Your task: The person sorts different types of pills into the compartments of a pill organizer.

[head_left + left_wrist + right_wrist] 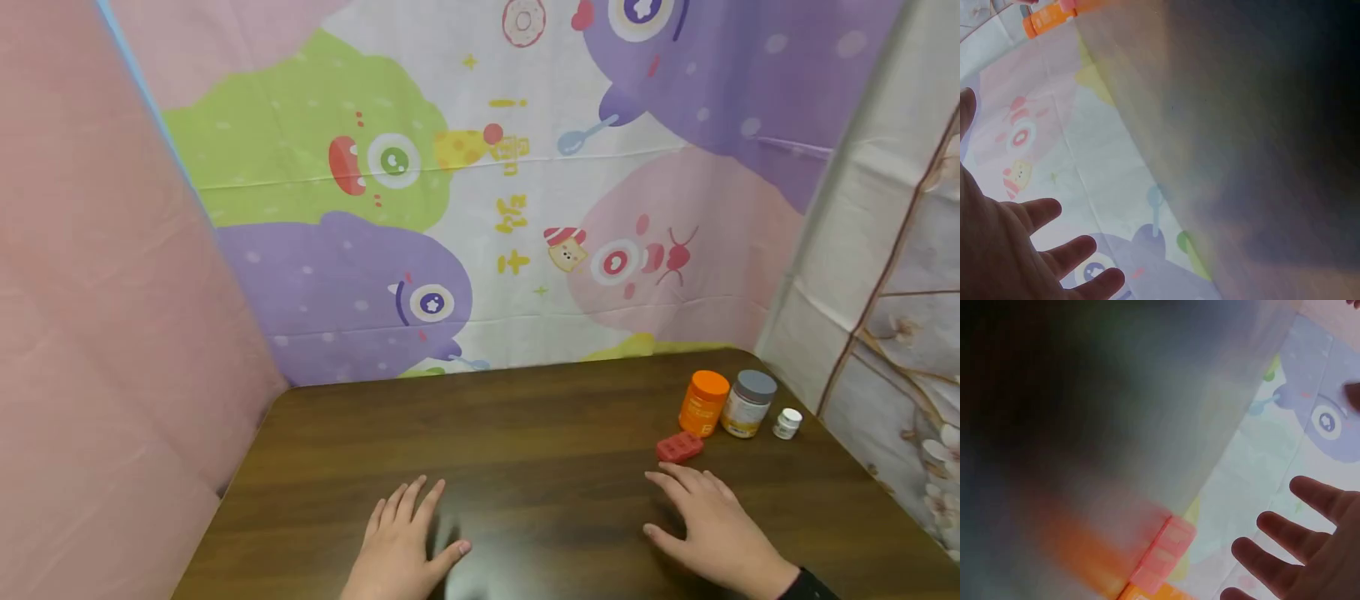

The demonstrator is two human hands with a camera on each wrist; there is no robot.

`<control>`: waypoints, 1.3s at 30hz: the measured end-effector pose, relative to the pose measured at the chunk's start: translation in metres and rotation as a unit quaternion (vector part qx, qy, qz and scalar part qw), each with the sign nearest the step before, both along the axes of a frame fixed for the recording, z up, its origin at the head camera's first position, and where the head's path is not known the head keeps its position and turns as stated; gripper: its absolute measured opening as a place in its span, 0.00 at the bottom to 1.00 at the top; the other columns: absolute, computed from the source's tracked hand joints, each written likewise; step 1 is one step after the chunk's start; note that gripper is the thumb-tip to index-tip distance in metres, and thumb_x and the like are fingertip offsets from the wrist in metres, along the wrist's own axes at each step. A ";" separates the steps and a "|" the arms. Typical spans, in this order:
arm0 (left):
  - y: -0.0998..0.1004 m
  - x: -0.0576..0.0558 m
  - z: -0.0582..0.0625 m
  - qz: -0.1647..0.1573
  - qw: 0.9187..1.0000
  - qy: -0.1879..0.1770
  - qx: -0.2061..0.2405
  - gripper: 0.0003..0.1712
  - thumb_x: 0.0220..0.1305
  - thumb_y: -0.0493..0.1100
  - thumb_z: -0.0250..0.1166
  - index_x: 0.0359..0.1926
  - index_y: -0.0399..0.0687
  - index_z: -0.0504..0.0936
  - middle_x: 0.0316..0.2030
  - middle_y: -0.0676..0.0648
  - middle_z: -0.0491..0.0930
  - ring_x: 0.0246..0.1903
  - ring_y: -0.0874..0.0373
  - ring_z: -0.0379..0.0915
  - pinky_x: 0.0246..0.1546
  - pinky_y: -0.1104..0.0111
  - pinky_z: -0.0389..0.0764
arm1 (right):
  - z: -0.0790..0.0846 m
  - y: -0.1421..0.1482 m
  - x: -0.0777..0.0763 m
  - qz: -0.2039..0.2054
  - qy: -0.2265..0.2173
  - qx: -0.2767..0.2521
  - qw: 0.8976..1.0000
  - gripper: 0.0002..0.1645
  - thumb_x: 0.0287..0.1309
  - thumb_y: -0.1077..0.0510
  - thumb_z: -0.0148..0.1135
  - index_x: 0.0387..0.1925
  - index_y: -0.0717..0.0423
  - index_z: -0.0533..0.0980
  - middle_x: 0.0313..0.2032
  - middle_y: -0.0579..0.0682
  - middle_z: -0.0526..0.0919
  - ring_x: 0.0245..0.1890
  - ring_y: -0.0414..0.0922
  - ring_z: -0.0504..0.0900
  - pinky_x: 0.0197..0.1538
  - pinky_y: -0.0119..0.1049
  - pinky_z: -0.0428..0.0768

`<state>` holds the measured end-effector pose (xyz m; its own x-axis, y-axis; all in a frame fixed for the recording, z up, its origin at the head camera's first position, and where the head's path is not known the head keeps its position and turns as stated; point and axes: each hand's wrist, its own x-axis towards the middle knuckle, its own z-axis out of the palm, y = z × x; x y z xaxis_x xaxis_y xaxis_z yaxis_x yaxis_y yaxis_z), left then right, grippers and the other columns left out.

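Note:
My left hand [399, 546] is over the near left part of the brown table [480, 442], fingers spread and holding nothing. On the right, my right hand [708, 529] reaches forward with its fingers apart, also holding nothing. Just beyond its fingertips lies a small red case with a grid of compartments [679, 447]. Behind the case stands an orange jar with an orange lid [703, 404]. A jar with a grey lid [748, 404] is beside it, and a small white bottle [787, 423] stands farther right. The right wrist view shows the red case [1163, 553] near the right fingers.
A curtain with cartoon monsters [510, 192] hangs behind the table's far edge. Pink cloth [112, 333] borders the left side, and a pale flowered curtain [900, 333] runs along the right. The jars stand near the table's far right corner.

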<state>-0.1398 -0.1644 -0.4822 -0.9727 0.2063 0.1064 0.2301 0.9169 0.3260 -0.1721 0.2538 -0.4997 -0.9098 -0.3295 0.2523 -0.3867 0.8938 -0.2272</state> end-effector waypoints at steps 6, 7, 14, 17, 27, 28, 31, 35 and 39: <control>-0.002 0.000 0.008 -0.004 1.000 -0.006 0.000 0.49 0.61 0.76 0.54 0.74 0.53 0.63 0.71 0.42 0.61 0.69 0.39 0.57 0.66 0.37 0.54 | 0.008 0.026 -0.028 -0.033 -0.012 0.055 0.998 0.27 0.53 0.49 0.71 0.53 0.56 0.79 0.53 0.58 0.81 0.49 0.58 0.79 0.47 0.59 0.74; -0.002 0.000 0.009 -0.004 1.000 -0.009 -0.001 0.50 0.61 0.78 0.52 0.74 0.53 0.63 0.71 0.42 0.61 0.69 0.39 0.57 0.66 0.37 0.54 | 0.010 0.031 -0.033 -0.035 -0.007 0.065 0.997 0.27 0.52 0.50 0.72 0.52 0.57 0.79 0.51 0.58 0.82 0.47 0.58 0.80 0.45 0.58 0.74; -0.003 -0.003 0.012 -0.007 1.000 -0.012 -0.003 0.53 0.59 0.82 0.46 0.73 0.53 0.65 0.71 0.43 0.62 0.68 0.39 0.58 0.65 0.38 0.56 | 0.008 0.053 -0.068 0.003 0.028 0.107 0.994 0.25 0.46 0.60 0.74 0.49 0.60 0.80 0.45 0.55 0.83 0.43 0.57 0.81 0.44 0.58 0.77; -0.004 -0.003 0.009 -0.011 1.000 -0.004 -0.002 0.50 0.60 0.79 0.50 0.72 0.52 0.66 0.70 0.42 0.63 0.68 0.39 0.59 0.64 0.37 0.57 | 0.004 0.054 -0.078 0.027 0.021 0.104 0.994 0.24 0.47 0.63 0.71 0.49 0.62 0.79 0.47 0.57 0.82 0.44 0.59 0.81 0.45 0.57 0.78; 0.000 -0.006 0.001 -0.031 1.000 -0.003 0.004 0.45 0.63 0.71 0.57 0.72 0.49 0.66 0.69 0.40 0.63 0.66 0.37 0.60 0.62 0.36 0.59 | -0.002 0.057 -0.088 0.018 0.014 0.111 0.994 0.17 0.47 0.62 0.72 0.41 0.59 0.80 0.36 0.51 0.80 0.35 0.53 0.80 0.40 0.52 0.80; 0.000 -0.006 0.000 -0.032 0.999 -0.003 0.003 0.45 0.63 0.71 0.57 0.72 0.49 0.66 0.69 0.40 0.64 0.66 0.37 0.61 0.62 0.36 0.59 | -0.001 0.056 -0.088 0.020 0.011 0.113 0.993 0.17 0.46 0.61 0.73 0.40 0.58 0.80 0.35 0.50 0.79 0.34 0.52 0.80 0.39 0.52 0.80; 0.002 -0.007 0.000 -0.036 0.999 -0.003 0.007 0.44 0.64 0.70 0.57 0.71 0.48 0.67 0.69 0.39 0.64 0.66 0.37 0.61 0.61 0.36 0.60 | 0.003 0.052 -0.090 0.025 -0.001 0.118 0.993 0.17 0.45 0.58 0.75 0.37 0.57 0.79 0.32 0.48 0.76 0.31 0.50 0.77 0.37 0.50 0.79; 0.006 -0.009 0.001 -0.039 0.999 -0.014 0.005 0.44 0.65 0.71 0.56 0.71 0.48 0.67 0.68 0.39 0.65 0.65 0.37 0.63 0.61 0.37 0.62 | 0.007 0.037 -0.086 0.037 -0.006 0.129 0.991 0.19 0.44 0.53 0.77 0.36 0.56 0.79 0.31 0.47 0.75 0.31 0.48 0.76 0.35 0.48 0.78; 0.013 -0.013 0.002 -0.043 0.999 -0.028 -0.003 0.44 0.65 0.72 0.53 0.71 0.49 0.68 0.66 0.41 0.68 0.64 0.39 0.64 0.61 0.40 0.64 | 0.014 0.005 -0.074 0.063 -0.022 0.122 0.990 0.20 0.46 0.50 0.76 0.38 0.54 0.79 0.32 0.46 0.76 0.32 0.45 0.74 0.36 0.46 0.77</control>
<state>-0.1526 -0.1518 -0.4799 -0.9560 0.2890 0.0506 0.2888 0.8967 0.3354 -0.2465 0.2592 -0.4852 -0.8658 -0.4879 0.1116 -0.4936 0.8692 -0.0294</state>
